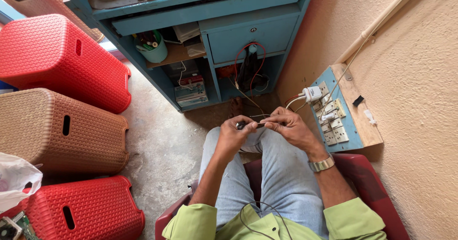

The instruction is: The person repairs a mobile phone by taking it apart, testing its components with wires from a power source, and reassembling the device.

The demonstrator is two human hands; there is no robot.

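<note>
I sit on a dark red chair [377, 192] in light jeans and a green shirt. My left hand [234, 134] and my right hand [287, 125] meet above my knees. Together they pinch a small dark part with thin wires [253, 124] between the fingertips. Fine wires run from it up toward the blue desk [248, 25]. A metal watch [321, 164] is on my right wrist. A thin black cable [260, 211] loops across my lap.
Red [57, 58] and brown [57, 130] woven plastic stools are stacked at left. A blue switchboard with sockets and a white plug [334, 118] hangs on the wall at right. The desk holds a green cup, boxes and red wires. A white bag [14, 178] lies lower left.
</note>
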